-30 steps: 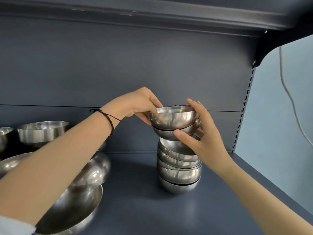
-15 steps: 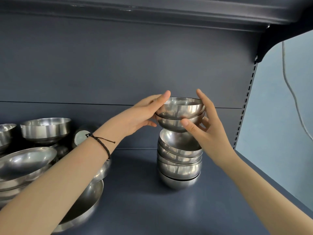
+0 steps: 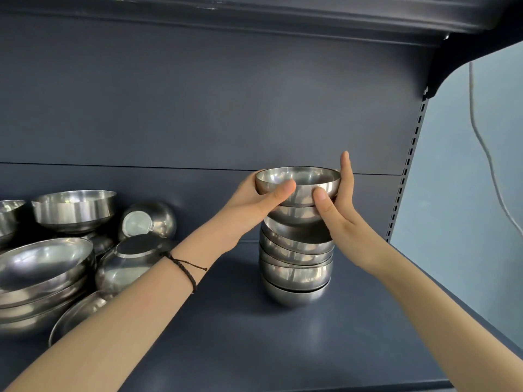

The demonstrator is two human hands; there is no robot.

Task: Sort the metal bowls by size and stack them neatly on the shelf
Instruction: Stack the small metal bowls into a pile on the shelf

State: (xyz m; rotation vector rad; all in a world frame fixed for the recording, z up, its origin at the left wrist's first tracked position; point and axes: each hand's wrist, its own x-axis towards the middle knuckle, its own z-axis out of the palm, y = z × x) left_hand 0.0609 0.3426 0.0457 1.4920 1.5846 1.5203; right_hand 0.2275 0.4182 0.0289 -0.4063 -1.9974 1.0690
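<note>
A stack of several small metal bowls (image 3: 295,275) stands on the dark shelf board (image 3: 254,335), right of centre. The upper bowls sit a little askew. The top bowl (image 3: 300,183) is held from both sides. My left hand (image 3: 254,202) grips its left side, thumb across the front wall and fingers hidden behind it. My right hand (image 3: 339,219) holds the right side, thumb on the front and fingers pointing straight up along the wall. The bowl under it rests tilted on the stack.
A loose pile of larger metal bowls (image 3: 45,264) fills the shelf's left end, with a straight-sided bowl (image 3: 75,209) and an overturned bowl (image 3: 147,220) behind it. The slotted upright (image 3: 404,179) bounds the right side; another shelf (image 3: 254,12) hangs overhead.
Both hands have shifted right with the top bowl and now bracket it more squarely above the stack. My left thumb has come round to the bowl's front.
</note>
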